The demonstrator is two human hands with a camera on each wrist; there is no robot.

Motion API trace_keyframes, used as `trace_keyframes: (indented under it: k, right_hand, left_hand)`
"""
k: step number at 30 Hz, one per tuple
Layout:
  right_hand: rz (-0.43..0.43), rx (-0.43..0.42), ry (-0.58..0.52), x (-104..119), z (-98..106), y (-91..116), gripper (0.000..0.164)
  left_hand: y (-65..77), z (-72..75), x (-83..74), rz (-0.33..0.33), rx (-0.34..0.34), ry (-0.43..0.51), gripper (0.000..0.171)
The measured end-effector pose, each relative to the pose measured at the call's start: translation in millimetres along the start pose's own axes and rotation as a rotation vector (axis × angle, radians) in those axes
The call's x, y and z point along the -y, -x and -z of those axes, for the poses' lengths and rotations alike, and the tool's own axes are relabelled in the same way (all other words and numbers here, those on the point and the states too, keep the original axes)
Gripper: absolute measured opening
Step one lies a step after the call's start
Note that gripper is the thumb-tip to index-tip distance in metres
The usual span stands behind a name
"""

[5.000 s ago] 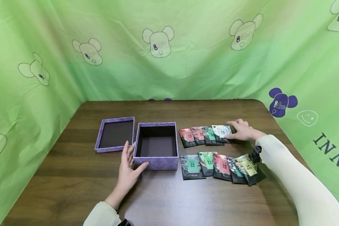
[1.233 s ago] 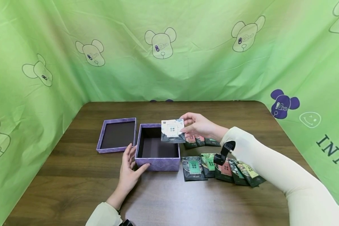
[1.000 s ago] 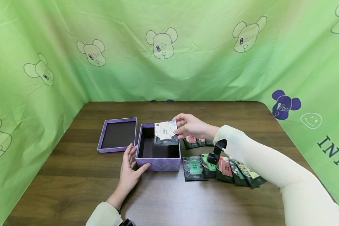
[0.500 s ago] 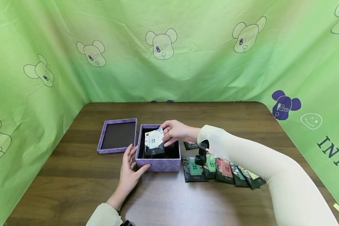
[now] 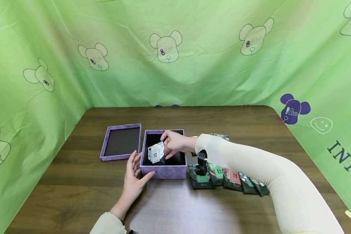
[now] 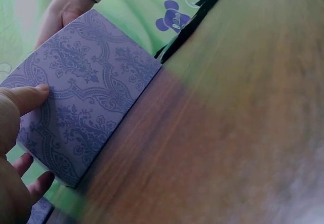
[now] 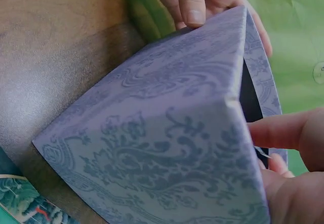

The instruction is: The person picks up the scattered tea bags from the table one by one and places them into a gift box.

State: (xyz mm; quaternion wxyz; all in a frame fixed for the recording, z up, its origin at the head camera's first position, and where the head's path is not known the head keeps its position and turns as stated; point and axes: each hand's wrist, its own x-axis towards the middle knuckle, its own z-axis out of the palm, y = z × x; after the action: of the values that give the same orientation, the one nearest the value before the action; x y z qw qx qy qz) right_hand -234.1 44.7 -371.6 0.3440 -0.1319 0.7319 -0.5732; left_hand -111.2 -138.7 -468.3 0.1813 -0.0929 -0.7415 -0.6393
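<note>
Head view, hands at purple box, right pinching white packet

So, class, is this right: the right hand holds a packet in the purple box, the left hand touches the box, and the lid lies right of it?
Not quite: the lid lies left of the purple box, as the head view shows. The rest stands.

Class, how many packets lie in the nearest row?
5, right of the box: teal-labelled packet, green-labelled, red-labelled, fourth and fifth partly behind the sleeve, which may hide more.
</note>
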Motion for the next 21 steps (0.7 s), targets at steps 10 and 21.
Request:
trace_keyframes:
  k: [10, 21]
  right_hand:
    - [-0.11, 0.072, 0.16, 11.5, 9.1, 6.8, 0.045]
    - [-0.1, 0.206, 0.208, 32.2, 32.4, 25.6, 0.059]
  left_hand:
    - [0.7, -1.4, 0.5, 0.004, -0.003, 0.015, 0.09]
    - [0.2, -0.9, 0.4, 0.007, 0.005, 0.011, 0.091]
